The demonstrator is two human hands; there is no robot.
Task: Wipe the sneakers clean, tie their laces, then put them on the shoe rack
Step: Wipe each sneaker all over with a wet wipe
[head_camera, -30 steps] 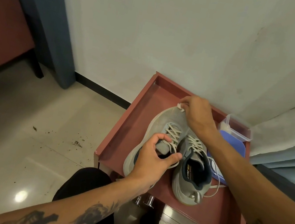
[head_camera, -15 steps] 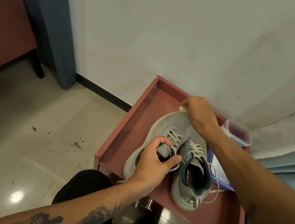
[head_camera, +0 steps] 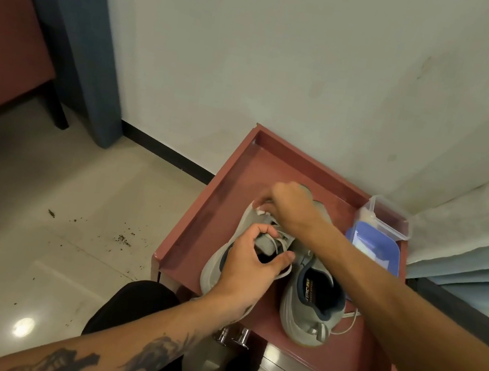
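Observation:
Two grey sneakers stand side by side, toes toward the wall, on the red rack top (head_camera: 221, 200). My left hand (head_camera: 250, 266) grips the left sneaker (head_camera: 215, 270) at its tongue and collar. My right hand (head_camera: 290, 205) presses a small white wipe (head_camera: 260, 211) against the left side of that sneaker's toe. The right sneaker (head_camera: 309, 311) stands free, its dark blue lining showing, and a loose white lace (head_camera: 347, 326) trails off to its right.
A clear plastic box (head_camera: 389, 216) and its blue lid (head_camera: 391, 252) sit at the rack's back right corner. White wall behind, blue curtains left and right. Tiled floor on the left carries scattered dirt specks (head_camera: 122, 239). My dark-clothed knee (head_camera: 136, 307) is below the rack.
My right hand with the wipe has moved from the far tip of the left sneaker's toe to its left side. My left hand keeps its hold.

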